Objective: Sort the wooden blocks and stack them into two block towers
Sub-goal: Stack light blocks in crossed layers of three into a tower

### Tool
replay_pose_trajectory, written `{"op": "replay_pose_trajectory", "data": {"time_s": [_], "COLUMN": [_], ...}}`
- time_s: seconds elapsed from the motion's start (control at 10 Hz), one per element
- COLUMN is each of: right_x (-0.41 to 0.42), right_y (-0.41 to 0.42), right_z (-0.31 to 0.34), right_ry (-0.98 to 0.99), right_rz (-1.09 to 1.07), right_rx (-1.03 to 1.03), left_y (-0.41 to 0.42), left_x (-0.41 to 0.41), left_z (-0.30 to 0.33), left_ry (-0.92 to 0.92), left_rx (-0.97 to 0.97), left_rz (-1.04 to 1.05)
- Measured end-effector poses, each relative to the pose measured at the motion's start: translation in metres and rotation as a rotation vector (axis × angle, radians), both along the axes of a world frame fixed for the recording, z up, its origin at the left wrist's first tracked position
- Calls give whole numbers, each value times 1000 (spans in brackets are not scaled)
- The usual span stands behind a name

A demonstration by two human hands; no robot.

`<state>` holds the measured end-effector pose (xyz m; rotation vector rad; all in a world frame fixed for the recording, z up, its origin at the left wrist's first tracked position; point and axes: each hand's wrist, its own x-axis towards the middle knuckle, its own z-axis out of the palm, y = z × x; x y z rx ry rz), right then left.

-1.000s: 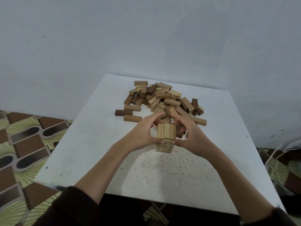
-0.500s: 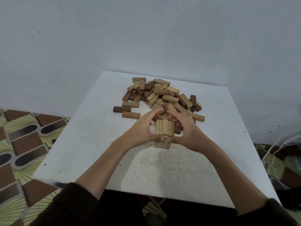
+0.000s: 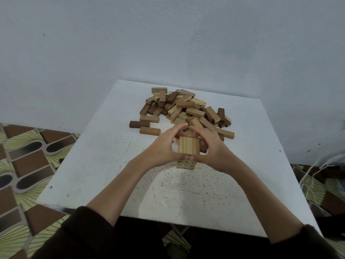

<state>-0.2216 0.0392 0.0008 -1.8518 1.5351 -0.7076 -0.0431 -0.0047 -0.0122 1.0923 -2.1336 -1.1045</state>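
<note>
A person cups both hands around a short tower (image 3: 187,153) of pale wooden blocks near the middle of the white surface (image 3: 97,156), the left hand (image 3: 160,146) and right hand (image 3: 214,146) curving in from either side, their fingers (image 3: 180,127) arched over the far edge and thumbs meeting at the front, apparently to square the top row of three blocks (image 3: 188,145) lying side by side; the hands press and steady rather than lift, by the look of it. Just behind the tower sprawls the unsorted heap (image 3: 186,109) of light, mid-brown and dark blocks, with three strays, one of them a dark block (image 3: 139,124), lying to the heap's left. No box or tray is in sight, and a second tower is not yet begun
</note>
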Motion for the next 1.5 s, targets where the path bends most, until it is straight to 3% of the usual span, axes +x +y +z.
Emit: {"op": "replay_pose_trajectory", "data": {"time_s": [0.4,1.2,1.4,1.5], "right_x": [1,23,25,26], "right_y": [1,26,27,27], "right_z": [-2,-32,-32,-31], "right_ry": [-33,-160,-148,-149], "right_rz": [-18,-143,-131,-132], "right_rx": [46,106,110,118], "left_y": [0,31,32,31], "left_x": [0,-16,-13,-15], "left_z": [-5,-28,-29,-31], "left_ry": [10,97,-74,-71], "left_rx": [14,404,216,210], "left_rz": [-1,17,56,62]}}
